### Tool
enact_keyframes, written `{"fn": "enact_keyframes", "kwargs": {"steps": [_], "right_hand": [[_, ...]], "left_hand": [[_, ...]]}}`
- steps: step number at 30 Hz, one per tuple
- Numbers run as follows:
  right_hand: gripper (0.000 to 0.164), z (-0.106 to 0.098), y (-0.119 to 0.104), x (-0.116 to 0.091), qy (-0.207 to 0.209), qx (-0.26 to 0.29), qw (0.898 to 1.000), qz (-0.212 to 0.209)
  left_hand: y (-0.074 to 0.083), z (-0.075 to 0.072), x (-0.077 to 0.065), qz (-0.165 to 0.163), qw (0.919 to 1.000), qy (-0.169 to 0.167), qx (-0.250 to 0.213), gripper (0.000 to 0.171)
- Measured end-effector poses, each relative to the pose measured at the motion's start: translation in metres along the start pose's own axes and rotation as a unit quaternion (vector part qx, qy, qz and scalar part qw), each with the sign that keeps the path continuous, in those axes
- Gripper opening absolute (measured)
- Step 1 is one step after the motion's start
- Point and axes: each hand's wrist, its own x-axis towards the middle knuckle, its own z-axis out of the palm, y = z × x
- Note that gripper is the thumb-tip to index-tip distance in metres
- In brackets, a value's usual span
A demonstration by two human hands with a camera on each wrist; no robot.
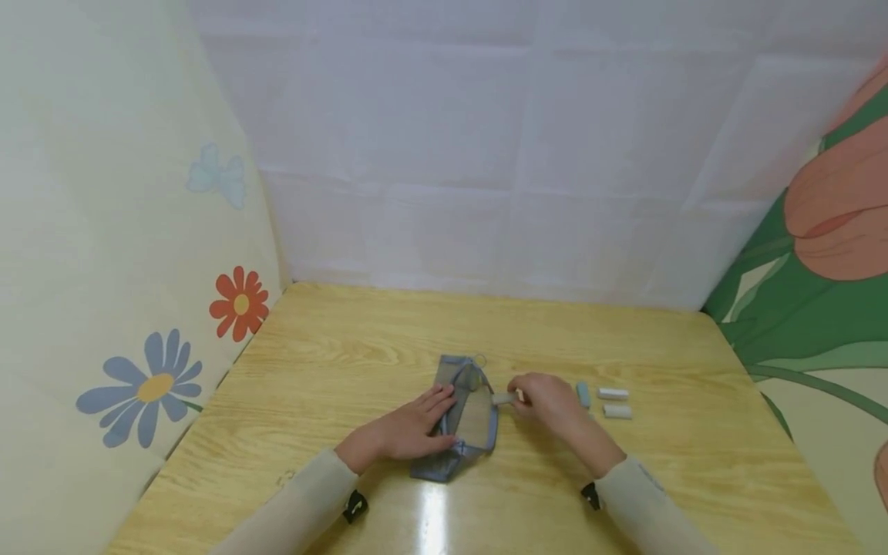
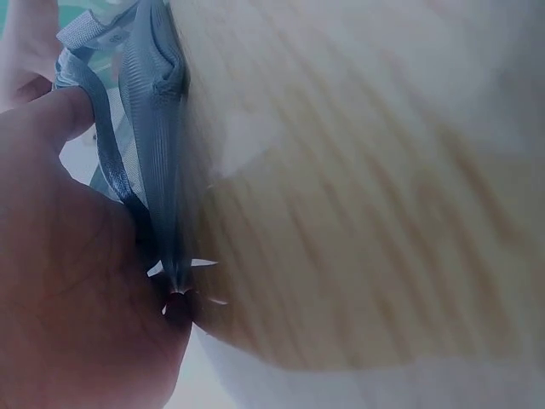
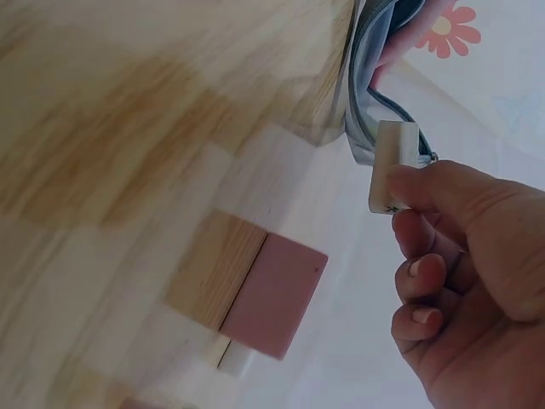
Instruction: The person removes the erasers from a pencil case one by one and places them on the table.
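Observation:
A grey-blue mesh zipper pouch [image 1: 472, 420] lies on the table with its mouth spread toward the right. My left hand [image 1: 412, 428] rests on the pouch, fingers extended across its near side and thumb at the zipper edge [image 2: 104, 141]. Between thumb and forefinger my right hand [image 1: 551, 401] pinches a small off-white eraser [image 3: 393, 166], its far end at the pouch mouth. The other right fingers are curled. To the right of that hand lie a blue-green eraser [image 1: 583, 395], a white one [image 1: 613, 393] and a beige one [image 1: 617, 412].
The wood-grain table [image 1: 333, 331] meets a white cloth backdrop [image 1: 416, 154] at its far edge. Flower-printed cloths hang at the left [image 1: 139, 231] and right [image 1: 832, 308]. A pinkish block [image 3: 277, 294] lies on the table in the right wrist view.

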Motion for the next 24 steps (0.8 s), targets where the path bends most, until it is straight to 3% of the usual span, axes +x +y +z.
{"fn": "enact_keyframes", "kwargs": {"steps": [15, 24], "right_hand": [[0.016, -0.013, 0.030, -0.022, 0.004, 0.038, 0.998, 0.042], [0.020, -0.021, 0.037, -0.027, -0.008, 0.064, 0.996, 0.058]], "left_hand": [[0.003, -0.001, -0.002, -0.002, 1.0000, -0.003, 0.002, 0.082], [0.004, 0.000, 0.001, -0.011, 0.9999, -0.009, -0.001, 0.084]]}}
